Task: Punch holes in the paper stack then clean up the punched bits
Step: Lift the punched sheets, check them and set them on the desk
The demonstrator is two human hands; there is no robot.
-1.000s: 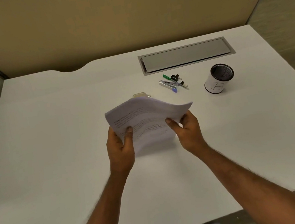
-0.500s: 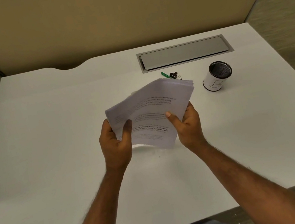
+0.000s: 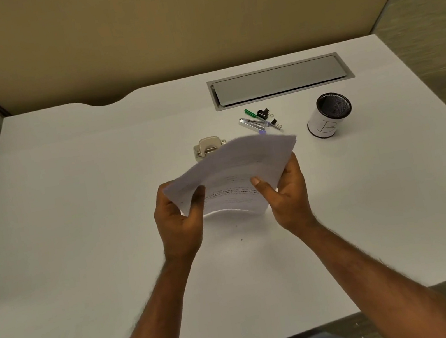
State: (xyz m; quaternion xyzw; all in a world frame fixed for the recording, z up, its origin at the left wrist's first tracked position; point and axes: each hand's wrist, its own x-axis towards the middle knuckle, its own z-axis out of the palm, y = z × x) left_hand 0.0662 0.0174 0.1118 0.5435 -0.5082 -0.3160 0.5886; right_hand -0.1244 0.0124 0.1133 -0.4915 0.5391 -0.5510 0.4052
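A stack of printed white paper [image 3: 234,172] is held above the middle of the white desk [image 3: 77,222], bowed upward. My left hand [image 3: 178,220] grips its left edge, thumb on top. My right hand [image 3: 285,196] grips its right edge the same way. Just behind the stack, a small beige hole punch [image 3: 208,147] sits on the desk, its right part hidden by the paper. Two tiny dark specks [image 3: 241,239] lie on the desk below the stack.
A green pen [image 3: 251,113], black binder clips [image 3: 264,114] and a silver tool [image 3: 252,125] lie behind the paper. A white pen cup with a black mesh inside [image 3: 328,115] stands at the right. A grey cable hatch [image 3: 279,81] is set into the desk's back.
The stack has dropped lower and flatter than half a second ago, so the hole punch and the pens behind it show again. Both hands keep their grip.
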